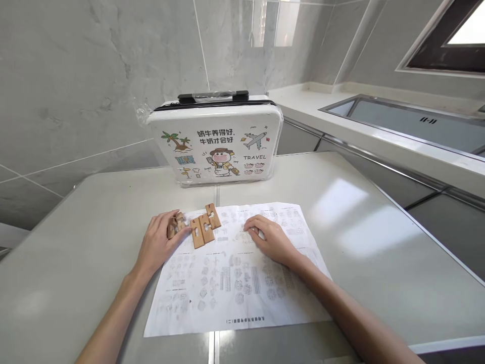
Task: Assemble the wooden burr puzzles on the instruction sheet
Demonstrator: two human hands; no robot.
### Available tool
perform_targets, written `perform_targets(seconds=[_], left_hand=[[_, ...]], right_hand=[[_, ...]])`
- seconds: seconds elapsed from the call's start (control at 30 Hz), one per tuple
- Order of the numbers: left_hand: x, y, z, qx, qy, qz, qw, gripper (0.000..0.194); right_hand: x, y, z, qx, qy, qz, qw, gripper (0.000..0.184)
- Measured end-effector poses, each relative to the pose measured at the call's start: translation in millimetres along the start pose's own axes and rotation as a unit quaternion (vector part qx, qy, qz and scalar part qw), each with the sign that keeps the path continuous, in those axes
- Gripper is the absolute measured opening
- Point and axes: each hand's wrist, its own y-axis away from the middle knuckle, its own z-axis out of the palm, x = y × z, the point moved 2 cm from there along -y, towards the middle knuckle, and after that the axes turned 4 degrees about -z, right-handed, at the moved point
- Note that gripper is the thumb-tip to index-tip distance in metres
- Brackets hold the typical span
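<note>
My left hand (158,236) curls round a small cluster of brown wooden puzzle pieces (175,226), thumb on the near side and fingers on the far side. Just right of it lie three flat, slotted wooden pieces (203,230), with dark numbers marked on them. They rest on a creased printed sheet (242,283) covered with small assembly drawings, which appears upside down from here. On the right part of that sheet rests my right hand (268,237), its fingers bent inward and fingertips at the paper; I see nothing in it.
A white carrying case (235,116) with cartoon prints and a black handle, wrapped in clear plastic, stands at the back of the grey table (76,273). A tiled wall rises behind. To the right runs a white counter (303,98) with a sink (401,119).
</note>
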Motion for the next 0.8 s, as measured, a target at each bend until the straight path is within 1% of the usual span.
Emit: perform_targets(seconds=[0.07, 0.1, 0.17, 0.27, 0.37, 0.43, 0.53, 0.67, 0.8], left_hand=[[15, 3, -2.2, 0.008, 0.022, 0.0, 1.0, 0.065], [27, 5, -2.2, 0.003, 0.035, 0.014, 0.999, 0.066], [56, 10, 2.0, -0.039, 0.058, 0.063, 0.996, 0.069], [102, 19, 17.6, -0.109, 0.106, 0.146, 0.978, 0.072], [134, 24, 38.9, -0.147, 0.127, 0.193, 0.962, 0.074], [145, 24, 51.6, -0.154, 0.132, 0.21, 0.956, 0.075], [151, 20, 64.3, -0.146, 0.133, 0.218, 0.956, 0.07], [153, 13, 72.4, -0.139, 0.123, 0.211, 0.96, 0.063], [152, 12, 73.9, -0.13, 0.126, 0.201, 0.963, 0.055]], right_hand=[[-1, -1, -1, 0.001, -0.005, 0.005, 1.0, 0.022], [-1, -1, -1, 0.002, -0.007, 0.011, 1.0, 0.022], [-2, -2, -3, 0.006, -0.013, 0.026, 1.0, 0.021], [-2, -3, -6, 0.021, -0.036, 0.062, 0.997, 0.02], [1, -3, -8, 0.053, -0.084, 0.099, 0.99, 0.02], [4, -2, -9, 0.082, -0.121, 0.113, 0.983, 0.02], [7, -2, -8, 0.112, -0.138, 0.121, 0.977, 0.02], [5, -2, -7, 0.115, -0.104, 0.119, 0.981, 0.019], [2, -2, -6, 0.104, -0.075, 0.116, 0.985, 0.016]])
